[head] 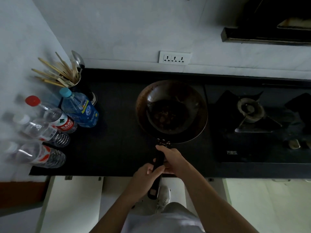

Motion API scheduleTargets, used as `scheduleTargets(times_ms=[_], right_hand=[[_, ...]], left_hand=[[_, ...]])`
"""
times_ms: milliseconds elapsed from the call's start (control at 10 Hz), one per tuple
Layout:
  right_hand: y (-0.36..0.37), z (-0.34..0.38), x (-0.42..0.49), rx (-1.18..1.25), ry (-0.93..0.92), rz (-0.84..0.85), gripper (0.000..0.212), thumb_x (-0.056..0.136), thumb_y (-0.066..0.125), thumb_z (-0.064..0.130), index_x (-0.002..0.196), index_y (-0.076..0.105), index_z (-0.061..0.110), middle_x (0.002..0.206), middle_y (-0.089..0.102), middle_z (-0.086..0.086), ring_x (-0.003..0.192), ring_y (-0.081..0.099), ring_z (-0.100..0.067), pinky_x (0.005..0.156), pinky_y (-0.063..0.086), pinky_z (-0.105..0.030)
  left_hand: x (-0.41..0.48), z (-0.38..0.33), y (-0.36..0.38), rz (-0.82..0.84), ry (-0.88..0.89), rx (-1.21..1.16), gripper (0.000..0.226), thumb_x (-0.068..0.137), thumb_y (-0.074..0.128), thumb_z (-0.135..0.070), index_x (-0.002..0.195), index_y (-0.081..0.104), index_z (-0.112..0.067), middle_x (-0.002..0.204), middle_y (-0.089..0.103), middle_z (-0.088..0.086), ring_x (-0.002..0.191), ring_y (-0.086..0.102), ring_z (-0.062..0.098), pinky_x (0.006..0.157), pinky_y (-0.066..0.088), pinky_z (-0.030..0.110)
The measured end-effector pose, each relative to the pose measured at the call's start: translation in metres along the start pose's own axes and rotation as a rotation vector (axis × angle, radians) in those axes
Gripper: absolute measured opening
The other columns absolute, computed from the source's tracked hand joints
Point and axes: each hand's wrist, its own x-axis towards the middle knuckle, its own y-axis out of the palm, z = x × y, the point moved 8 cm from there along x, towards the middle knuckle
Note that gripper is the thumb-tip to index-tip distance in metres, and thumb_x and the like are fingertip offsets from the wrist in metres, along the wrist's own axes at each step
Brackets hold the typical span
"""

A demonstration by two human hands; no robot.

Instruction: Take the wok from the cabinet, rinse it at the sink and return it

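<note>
A dark, round wok (171,111) with a brownish rim is over the black countertop (117,132), its long black handle (157,167) pointing toward me. My right hand (171,158) grips the handle close to the bowl. My left hand (148,174) grips it further back, near the middle. The handle's end sticks out past the counter's front edge. I cannot tell whether the wok rests on the counter or hangs just above it. Its inside looks dark and stained.
Several plastic water bottles (50,125) stand at the counter's left end, beside a metal holder of chopsticks (67,76). A gas hob (252,113) lies right of the wok. A wall socket strip (175,58) sits behind. White cabinet doors (75,199) are below the counter.
</note>
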Motion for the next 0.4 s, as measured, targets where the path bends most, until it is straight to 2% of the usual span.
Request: scheduleTargets(times_ms=[100, 200, 300, 400], right_hand=[[-0.027, 0.02, -0.007, -0.369, -0.08, -0.101, 0.031, 0.095, 0.062, 0.041, 0.097, 0.068, 0.012, 0.085, 0.076, -0.002, 0.065, 0.068, -0.016, 0.072, 0.058, -0.034], [-0.049, 0.038, -0.012, -0.395, -0.141, -0.126, 0.025, 0.095, 0.064, 0.034, 0.096, 0.066, 0.009, 0.08, 0.071, -0.003, 0.055, 0.057, -0.014, 0.056, 0.047, -0.028], [-0.072, 0.081, -0.024, -0.612, -0.383, -0.281, 0.022, 0.091, 0.067, 0.038, 0.098, 0.068, 0.017, 0.092, 0.071, 0.0, 0.079, 0.064, -0.015, 0.067, 0.052, -0.029], [-0.082, 0.133, -0.059, -0.806, -0.657, -0.52, 0.032, 0.091, 0.064, 0.041, 0.116, 0.063, 0.02, 0.114, 0.063, 0.001, 0.105, 0.06, -0.02, 0.082, 0.054, -0.034]], left_hand=[[0.002, -0.012, -0.023, -0.198, 0.121, 0.211, 0.033, 0.089, 0.054, -0.056, 0.097, 0.059, -0.025, 0.093, 0.064, -0.002, 0.085, 0.062, 0.011, 0.078, 0.053, 0.031], [0.0, -0.043, -0.047, -0.378, 0.237, 0.458, 0.046, 0.091, 0.047, -0.057, 0.124, 0.054, -0.025, 0.116, 0.061, -0.009, 0.107, 0.058, 0.008, 0.093, 0.05, 0.03], [0.002, -0.087, -0.066, -0.569, 0.407, 0.672, 0.05, 0.092, 0.047, -0.053, 0.133, 0.05, -0.023, 0.127, 0.059, -0.008, 0.118, 0.054, 0.01, 0.096, 0.047, 0.026], [0.001, -0.148, -0.072, -0.649, 0.618, 0.797, 0.049, 0.09, 0.05, -0.051, 0.13, 0.055, -0.023, 0.127, 0.062, -0.007, 0.118, 0.056, 0.012, 0.093, 0.05, 0.03]])
